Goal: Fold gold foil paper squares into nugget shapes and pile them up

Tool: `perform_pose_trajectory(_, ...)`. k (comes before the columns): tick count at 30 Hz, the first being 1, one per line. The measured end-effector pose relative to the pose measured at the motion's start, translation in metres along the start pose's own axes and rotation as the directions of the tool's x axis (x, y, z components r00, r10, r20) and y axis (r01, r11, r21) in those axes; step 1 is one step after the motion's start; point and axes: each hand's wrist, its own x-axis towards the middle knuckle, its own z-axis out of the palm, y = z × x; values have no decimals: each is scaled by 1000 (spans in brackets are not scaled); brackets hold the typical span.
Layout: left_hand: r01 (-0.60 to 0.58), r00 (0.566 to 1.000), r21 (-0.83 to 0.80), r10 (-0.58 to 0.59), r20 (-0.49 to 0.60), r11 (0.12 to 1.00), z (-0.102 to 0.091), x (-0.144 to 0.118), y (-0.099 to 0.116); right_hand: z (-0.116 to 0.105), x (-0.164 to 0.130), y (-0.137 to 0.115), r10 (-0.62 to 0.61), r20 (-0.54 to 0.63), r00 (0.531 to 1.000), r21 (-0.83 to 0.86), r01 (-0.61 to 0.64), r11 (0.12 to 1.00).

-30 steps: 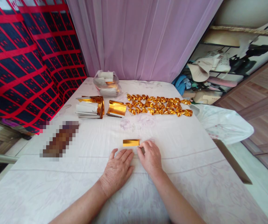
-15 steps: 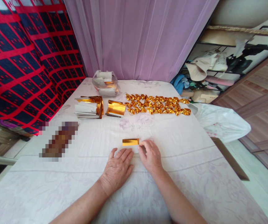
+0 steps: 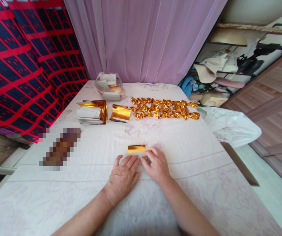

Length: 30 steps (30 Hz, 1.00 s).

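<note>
A sheet of gold foil paper [image 3: 136, 148] lies in front of me, showing a narrow shiny band at its far side. My left hand [image 3: 125, 170] rests flat just on the near side of that band, fingers stretched out and holding nothing. Close to the band's right end, my right hand [image 3: 155, 164] is bent into a pinch. Its thumb and forefinger come together at the paper's near right edge. The paper's near part is hard to tell from the white cloth, and the fingertips partly cover it.
Folded gold pieces [image 3: 165, 108] lie in rows at the back. Left of them are a small gold foil stack [image 3: 120, 113], a larger paper stack [image 3: 91, 113] and a clear bag of paper [image 3: 109, 87]. A blurred-out object [image 3: 61, 147] lies left on the tablecloth [image 3: 94, 144].
My right hand has shifted slightly left and nearer to me, from the gold band's right end to just below it. My left hand stays flat in place.
</note>
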Motion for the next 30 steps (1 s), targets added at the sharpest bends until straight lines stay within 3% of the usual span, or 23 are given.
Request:
perform_pose_trajectory(11,2,1000,20,-2,19,1000,0,0,-1,-1,1,1,17,27,999,18,-17,1000)
perform_pose_trajectory(20,-9,999,36,7,51,999,-2,0,0,-5,1,17,-61,110,992,131,46,990)
perform_pose_trajectory(30,-12,999,48,10,31,999,-1,0,0,-10,3,31,-140,128,982,262,103,960)
